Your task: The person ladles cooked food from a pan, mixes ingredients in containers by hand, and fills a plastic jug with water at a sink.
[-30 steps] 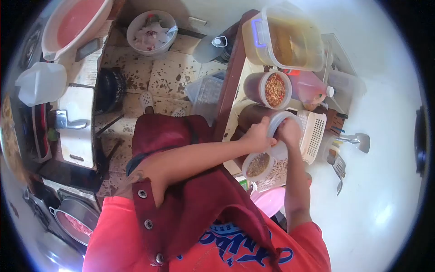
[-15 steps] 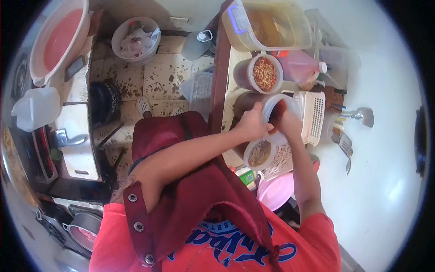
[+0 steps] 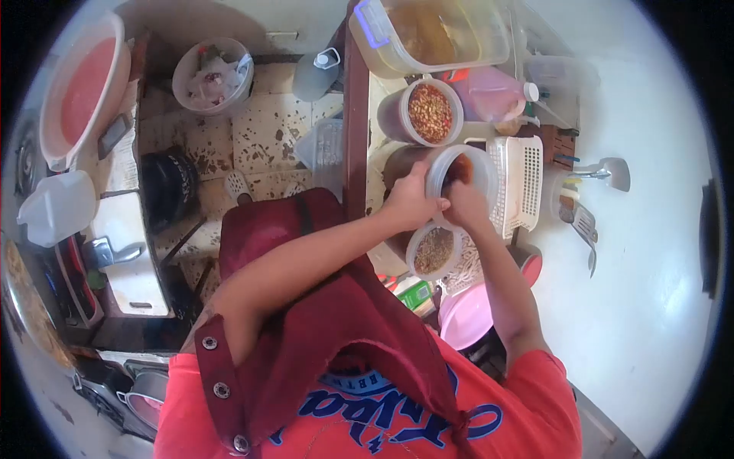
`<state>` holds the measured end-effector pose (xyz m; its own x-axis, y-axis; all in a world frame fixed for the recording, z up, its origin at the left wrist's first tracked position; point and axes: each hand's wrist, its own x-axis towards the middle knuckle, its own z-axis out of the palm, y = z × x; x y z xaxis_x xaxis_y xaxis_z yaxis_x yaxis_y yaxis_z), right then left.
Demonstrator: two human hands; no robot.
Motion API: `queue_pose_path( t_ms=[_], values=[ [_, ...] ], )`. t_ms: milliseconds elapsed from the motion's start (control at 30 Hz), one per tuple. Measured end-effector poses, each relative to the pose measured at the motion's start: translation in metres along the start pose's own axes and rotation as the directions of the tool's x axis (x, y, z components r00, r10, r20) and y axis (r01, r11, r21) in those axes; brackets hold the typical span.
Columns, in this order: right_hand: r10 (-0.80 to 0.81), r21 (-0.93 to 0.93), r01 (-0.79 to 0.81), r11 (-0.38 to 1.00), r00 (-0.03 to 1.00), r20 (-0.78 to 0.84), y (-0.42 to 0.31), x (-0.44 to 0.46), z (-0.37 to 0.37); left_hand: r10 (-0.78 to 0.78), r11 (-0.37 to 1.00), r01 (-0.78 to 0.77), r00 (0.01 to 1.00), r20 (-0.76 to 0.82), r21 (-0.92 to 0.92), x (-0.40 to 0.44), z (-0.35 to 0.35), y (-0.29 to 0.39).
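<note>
My left hand (image 3: 413, 200) grips the near-left rim of a round clear plastic tub (image 3: 433, 173) with dark reddish contents. Into its opening reaches my right hand (image 3: 465, 205); its fingertips are hidden there, so what they hold, if anything, does not show. Just above stands a tub of chopped red and yellow bits (image 3: 430, 113). Below my hands is a smaller tub of brownish seasoning (image 3: 434, 251). A white perforated basket (image 3: 516, 183) is on the right, and pale strips (image 3: 465, 268) lie beside the small tub.
A large clear bin of brownish liquid (image 3: 436, 34) and a pink jug (image 3: 493, 93) stand above. Spatulas (image 3: 585, 226) are at the right. A pink bowl (image 3: 466, 315) sits lower down. Left are a white board (image 3: 134, 260), a basin of pink liquid (image 3: 84, 92) and a floor tub (image 3: 212, 80).
The view has shifted, so the shelf items sit further left and the pink bowl shows more. My right hand is still at the tub's opening, and my left hand still grips its rim.
</note>
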<state>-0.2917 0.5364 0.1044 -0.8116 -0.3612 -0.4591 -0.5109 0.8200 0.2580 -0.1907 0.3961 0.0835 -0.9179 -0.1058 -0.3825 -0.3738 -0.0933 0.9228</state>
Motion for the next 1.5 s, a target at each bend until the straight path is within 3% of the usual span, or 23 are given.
queue_pose_path(
  t_ms=[67, 100, 200, 233, 333, 400, 500, 533, 567, 600, 633, 733, 767, 867, 1000, 1033, 1100, 1200, 1300, 1400, 1467, 1500],
  values=[
    [0.024, 0.027, -0.023, 0.999, 0.999, -0.043, 0.016, -0.008, 0.001, 0.024, 1.0, -0.024, 1.0, -0.01, 0.011, 0.005, 0.001, -0.006],
    [0.024, -0.01, -0.023, 1.0, 0.994, 0.106, 0.014, 0.005, -0.021, 0.043, 0.999, -0.043, 0.999, -0.023, 0.022, 0.006, 0.003, -0.009],
    [0.068, 0.178, -0.067, 0.982, 0.998, -0.002, -0.008, 0.022, -0.02, 0.029, 1.0, -0.029, 0.999, -0.017, 0.0, 0.003, 0.012, -0.011],
    [-0.034, 0.087, 0.03, 0.996, 0.998, 0.049, -0.006, 0.023, 0.003, 0.017, 1.0, -0.017, 1.0, -0.011, -0.011, 0.001, 0.009, -0.009],
    [-0.047, 0.01, 0.046, 0.999, 0.988, 0.145, 0.009, -0.012, -0.003, -0.034, 0.999, 0.034, 0.999, 0.032, -0.01, 0.003, -0.006, 0.007],
    [0.07, 0.076, -0.07, 0.995, 0.998, 0.002, 0.01, -0.001, -0.015, -0.039, 0.999, 0.041, 0.998, 0.053, -0.022, -0.003, -0.001, 0.004],
    [0.086, 0.164, -0.091, 0.982, 0.996, 0.036, -0.011, 0.026, -0.024, 0.0, 0.999, 0.0, 1.0, 0.011, -0.04, -0.001, 0.005, -0.005],
    [-0.04, 0.105, 0.06, 0.993, 0.982, -0.184, -0.011, 0.021, -0.002, -0.021, 1.0, 0.022, 1.0, 0.009, -0.023, -0.001, 0.006, -0.005],
    [-0.173, 0.018, 0.196, 0.98, 0.901, -0.398, -0.003, 0.004, 0.02, -0.033, 0.999, 0.034, 0.999, 0.002, -0.005, 0.001, 0.002, -0.004],
    [-0.121, 0.062, 0.13, 0.99, 0.985, -0.125, -0.01, -0.012, -0.01, -0.021, 1.0, 0.021, 1.0, -0.015, 0.006, 0.004, 0.0, -0.002],
    [-0.06, 0.063, 0.05, 0.997, 0.985, 0.159, -0.016, -0.027, -0.04, -0.012, 1.0, 0.012, 1.0, -0.022, 0.02, 0.004, -0.001, -0.001],
    [0.154, 0.041, -0.155, 0.987, 0.988, 0.015, 0.0, 0.02, -0.033, -0.052, 0.998, 0.052, 0.999, 0.001, 0.023, -0.001, -0.001, 0.005],
    [0.037, 0.121, -0.031, 0.992, 0.998, -0.046, -0.005, 0.025, -0.028, -0.058, 0.998, 0.058, 0.998, 0.001, 0.005, -0.002, -0.002, 0.005],
    [-0.194, 0.023, 0.194, 0.981, 0.981, -0.005, -0.003, -0.006, -0.002, -0.068, 0.998, 0.068, 0.998, 0.001, 0.018, -0.006, -0.001, 0.004],
    [0.142, -0.011, -0.141, 0.99, 0.986, 0.088, 0.01, 0.014, -0.024, -0.042, 0.998, 0.044, 0.999, -0.028, 0.051, -0.004, -0.003, 0.005],
    [0.08, -0.008, -0.08, 0.997, 0.996, 0.041, 0.005, 0.022, -0.031, -0.043, 0.999, 0.043, 0.999, -0.013, 0.004, -0.002, -0.001, 0.003],
    [0.087, 0.179, -0.079, 0.981, 0.995, -0.038, 0.022, 0.04, 0.037, -0.024, 1.0, 0.024, 0.999, -0.027, -0.003, -0.002, 0.001, -0.002],
    [-0.079, -0.042, 0.082, 0.996, 0.996, 0.05, -0.004, -0.003, -0.009, -0.005, 0.999, 0.007, 0.999, -0.039, 0.033, 0.0, -0.001, -0.001],
    [0.136, 0.025, -0.136, 0.99, 0.991, 0.019, 0.021, 0.015, -0.008, -0.025, 0.999, 0.026, 0.999, -0.028, 0.046, -0.003, 0.001, 0.002],
    [0.018, 0.137, -0.023, 0.99, 0.999, 0.039, 0.0, 0.024, -0.007, -0.069, 0.998, 0.069, 0.997, 0.033, -0.005, -0.007, -0.003, 0.01],
    [0.008, 0.283, -0.022, 0.959, 0.999, 0.052, 0.025, 0.012, 0.024, -0.045, 0.999, 0.045, 0.999, 0.03, 0.0, -0.007, -0.006, 0.01],
    [-0.073, 0.171, 0.077, 0.982, 0.997, -0.032, 0.03, 0.001, 0.022, -0.004, 1.0, 0.004, 1.0, -0.005, 0.028, -0.003, -0.003, 0.003]
  ],
)
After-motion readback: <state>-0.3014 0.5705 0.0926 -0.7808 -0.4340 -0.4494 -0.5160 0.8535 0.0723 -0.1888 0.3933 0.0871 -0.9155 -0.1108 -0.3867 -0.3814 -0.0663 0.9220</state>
